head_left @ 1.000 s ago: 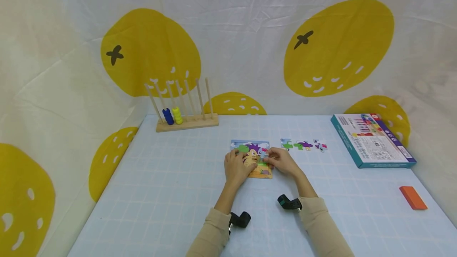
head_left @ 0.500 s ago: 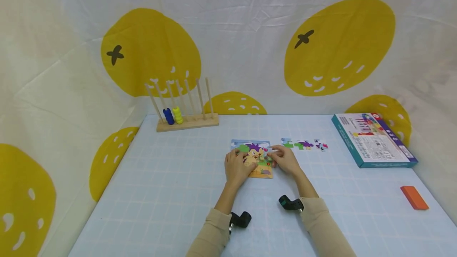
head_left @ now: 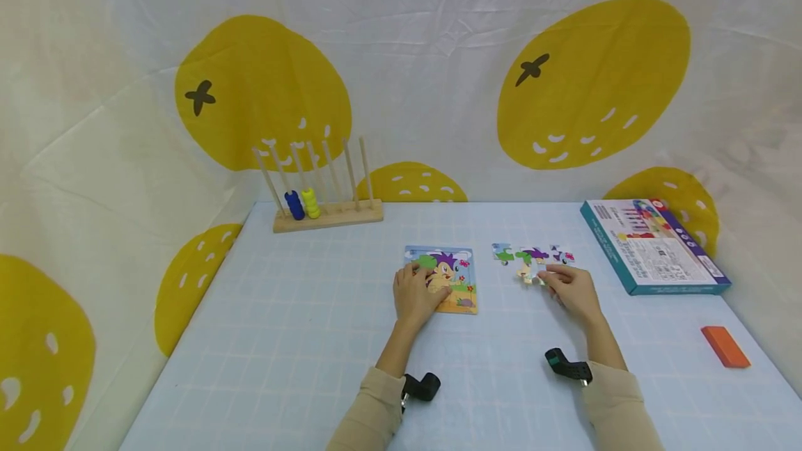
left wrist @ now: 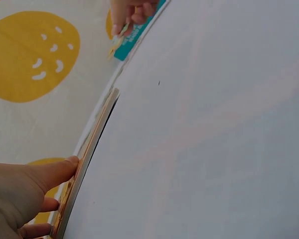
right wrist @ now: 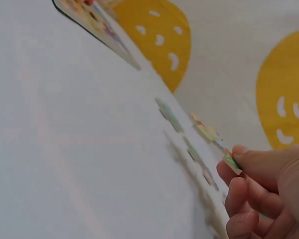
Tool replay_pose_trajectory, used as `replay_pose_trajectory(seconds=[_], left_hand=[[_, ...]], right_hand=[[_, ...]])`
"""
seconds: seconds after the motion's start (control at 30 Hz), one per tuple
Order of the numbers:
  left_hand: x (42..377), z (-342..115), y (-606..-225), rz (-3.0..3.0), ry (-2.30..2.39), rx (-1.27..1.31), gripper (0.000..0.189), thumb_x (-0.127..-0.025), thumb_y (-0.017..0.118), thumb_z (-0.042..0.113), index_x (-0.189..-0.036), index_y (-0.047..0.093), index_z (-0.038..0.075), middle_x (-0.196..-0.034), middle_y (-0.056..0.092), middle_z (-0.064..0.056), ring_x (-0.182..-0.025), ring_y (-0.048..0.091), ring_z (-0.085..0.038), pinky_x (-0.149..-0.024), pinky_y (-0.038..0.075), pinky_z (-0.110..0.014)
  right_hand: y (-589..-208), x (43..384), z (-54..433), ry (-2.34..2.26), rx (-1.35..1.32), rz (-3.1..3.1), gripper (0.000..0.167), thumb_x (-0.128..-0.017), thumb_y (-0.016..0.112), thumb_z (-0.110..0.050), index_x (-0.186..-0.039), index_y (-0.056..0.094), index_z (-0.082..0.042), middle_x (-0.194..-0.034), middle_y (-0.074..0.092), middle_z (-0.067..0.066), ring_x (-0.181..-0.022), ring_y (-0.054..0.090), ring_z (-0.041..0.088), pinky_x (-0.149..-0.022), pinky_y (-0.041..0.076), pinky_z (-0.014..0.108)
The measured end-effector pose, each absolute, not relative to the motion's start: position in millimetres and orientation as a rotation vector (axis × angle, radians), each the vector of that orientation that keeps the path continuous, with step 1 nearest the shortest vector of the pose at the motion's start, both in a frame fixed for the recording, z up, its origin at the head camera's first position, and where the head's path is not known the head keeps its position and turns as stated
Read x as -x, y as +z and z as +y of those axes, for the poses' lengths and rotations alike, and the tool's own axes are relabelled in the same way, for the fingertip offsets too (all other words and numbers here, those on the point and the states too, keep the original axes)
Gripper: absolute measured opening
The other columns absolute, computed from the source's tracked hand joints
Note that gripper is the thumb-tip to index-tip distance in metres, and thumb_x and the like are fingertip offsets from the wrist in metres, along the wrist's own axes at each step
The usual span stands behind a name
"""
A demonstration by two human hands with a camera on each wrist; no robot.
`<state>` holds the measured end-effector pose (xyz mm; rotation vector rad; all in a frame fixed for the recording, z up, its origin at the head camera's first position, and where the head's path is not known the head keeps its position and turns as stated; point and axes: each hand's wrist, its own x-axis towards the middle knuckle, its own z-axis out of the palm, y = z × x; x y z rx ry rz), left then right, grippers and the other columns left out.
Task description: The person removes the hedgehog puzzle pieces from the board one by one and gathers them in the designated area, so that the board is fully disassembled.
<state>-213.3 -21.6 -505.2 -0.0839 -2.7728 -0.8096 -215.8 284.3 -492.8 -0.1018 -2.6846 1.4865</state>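
Note:
On the table lies a small picture puzzle board (head_left: 464,297) showing a purple-haired cartoon animal. My left hand (head_left: 413,294) rests on the left part of this board with its fingers spread; in the left wrist view its thumb (left wrist: 60,172) lies on the board's top. To the right, my right hand (head_left: 573,291) pinches a piece of puzzle (head_left: 528,273) between thumb and fingertips. The right wrist view shows this held puzzle part (right wrist: 207,133) raised off the table, apparently several pieces joined. Beyond it lie loose puzzle pieces (head_left: 502,252) in a row, partly hidden by it.
A wooden peg abacus (head_left: 328,216) with blue and yellow beads stands at the back left. At the back right lies a flat teal-edged box (head_left: 654,249). An orange block (head_left: 725,346) is near the right edge. Patterned cloth (head_left: 438,75) hangs behind the table.
My right hand has lifted puzzle pieces from the board's right side and carried them right, in front of the loose pieces. The left hand has stayed on the board.

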Motion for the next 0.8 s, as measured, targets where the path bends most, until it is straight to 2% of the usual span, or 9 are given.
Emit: replay_pose_trajectory(seconds=[0.23,0.37,0.57,0.8], left_hand=[[212.2,-21.9,-505.3,-2.768,-0.808,0.083,0.05,-0.074,0.075,0.044,-0.108,0.068,0.009,-0.125,0.053,-0.011,-0.114,0.045,-0.029,-0.103,0.033,-0.044],[212.5,-22.0,-505.8,-2.766,-0.807,0.086,0.05,-0.074,0.075,0.044,-0.109,0.068,0.009,-0.125,0.053,-0.011,-0.114,0.045,-0.029,-0.102,0.033,-0.044],[213.4,-21.7,-507.0,-2.769,-0.819,0.091,0.05,-0.075,0.074,0.045,-0.109,0.068,0.009,-0.126,0.052,-0.011,-0.113,0.044,-0.028,-0.102,0.033,-0.044],[213.7,-21.5,-506.8,-2.784,-0.833,0.088,0.05,-0.076,0.073,0.045,-0.111,0.067,0.009,-0.127,0.051,-0.011,-0.115,0.043,-0.028,-0.103,0.032,-0.044]], right_hand=[[-486.1,199.7,330.1,1.439,0.404,-2.715,0.055,-0.093,0.057,-0.039,-0.122,0.056,0.008,-0.068,0.062,-0.001,-0.056,0.05,0.007,-0.048,0.043,0.022],[-485.5,196.6,342.7,1.432,0.487,-2.724,0.054,-0.093,0.056,-0.038,-0.122,0.057,0.008,-0.067,0.061,-0.003,-0.056,0.05,0.008,-0.048,0.043,0.022],[-488.3,197.1,345.9,1.498,0.531,-2.694,0.049,-0.093,0.057,-0.028,-0.122,0.055,0.011,-0.067,0.063,-0.01,-0.056,0.056,0.003,-0.049,0.047,0.02],[-489.8,199.1,344.6,1.467,0.508,-2.71,0.053,-0.09,0.063,-0.028,-0.122,0.054,0.013,-0.068,0.066,-0.005,-0.056,0.059,0.005,-0.052,0.05,0.02]])
